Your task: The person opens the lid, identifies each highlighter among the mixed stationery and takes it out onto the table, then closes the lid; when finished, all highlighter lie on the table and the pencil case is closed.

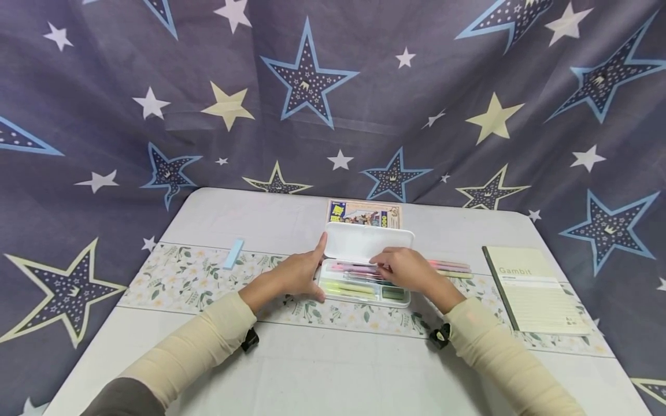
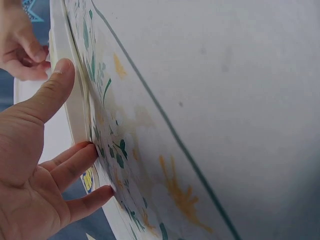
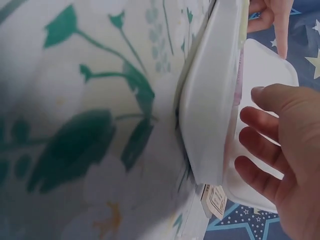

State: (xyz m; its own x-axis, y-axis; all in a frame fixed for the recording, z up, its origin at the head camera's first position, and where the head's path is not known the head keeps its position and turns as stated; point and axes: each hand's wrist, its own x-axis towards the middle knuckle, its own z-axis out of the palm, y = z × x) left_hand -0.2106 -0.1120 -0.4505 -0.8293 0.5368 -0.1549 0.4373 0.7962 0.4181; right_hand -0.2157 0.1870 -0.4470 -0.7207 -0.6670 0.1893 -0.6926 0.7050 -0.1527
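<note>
A white pencil case (image 1: pixel 364 297) lies with its lid (image 1: pixel 354 240) raised. Inside are several pink and dark pens (image 1: pixel 359 271), yellow pens (image 1: pixel 348 287) and a small dark green block (image 1: pixel 392 293). My left hand (image 1: pixel 299 274) rests at the case's left side. In the left wrist view its thumb (image 2: pixel 57 87) lies along the case wall, with the fingers spread. My right hand (image 1: pixel 408 268) is over the right part of the case, fingertips near the pens. In the right wrist view its fingers (image 3: pixel 257 142) are loosely bent, with nothing visible between them.
Several pink and yellow pens (image 1: pixel 452 268) lie right of the case. Farther right is a cream notebook (image 1: pixel 538 294) marked "Gambit". A light blue strip (image 1: pixel 233 254) lies on the left of the floral table runner (image 1: pixel 198 277). Behind the lid is a printed booklet (image 1: pixel 364 214).
</note>
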